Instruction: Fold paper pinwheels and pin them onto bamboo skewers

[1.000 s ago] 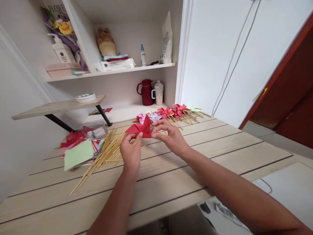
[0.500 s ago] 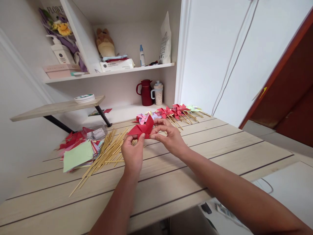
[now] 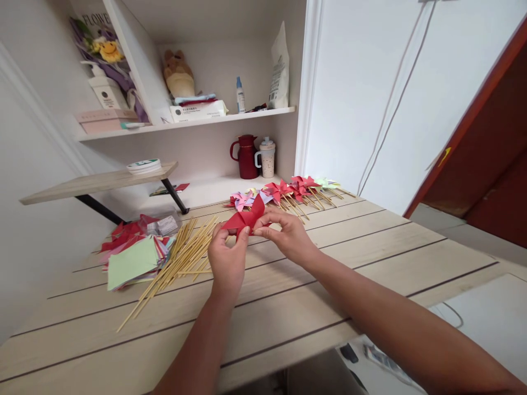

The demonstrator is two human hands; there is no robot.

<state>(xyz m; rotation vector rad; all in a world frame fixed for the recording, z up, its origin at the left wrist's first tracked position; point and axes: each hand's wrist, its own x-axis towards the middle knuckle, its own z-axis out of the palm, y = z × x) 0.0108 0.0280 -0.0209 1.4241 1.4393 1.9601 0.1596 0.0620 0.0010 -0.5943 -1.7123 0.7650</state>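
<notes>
Above the middle of the table, a red paper pinwheel (image 3: 246,219) with folded, pointed blades is held between both hands. My left hand (image 3: 228,258) grips its left and lower part, thumb on the front and fingers behind. My right hand (image 3: 286,233) pinches its right side with thumb and forefinger. No stick shows on this pinwheel. Left of my left hand lies a spread bundle of thin wooden sticks (image 3: 181,258). A stack of coloured paper squares (image 3: 134,263), pale green on top, sits beside the sticks. Behind my hands are several finished red pinwheels (image 3: 298,189) on sticks.
Pink and lilac pinwheels (image 3: 242,200) lie beyond my hands. Behind the paper stack is a clear plastic packet (image 3: 164,225). A small raised wooden shelf (image 3: 102,181) stands at the back left. A dark red jug (image 3: 247,157) and a speckled cup (image 3: 267,157) stand at the back.
Both hands keep hold of the red pinwheel. It has shifted slightly right and turned a little, and the right fingers have closed in nearer its centre.
</notes>
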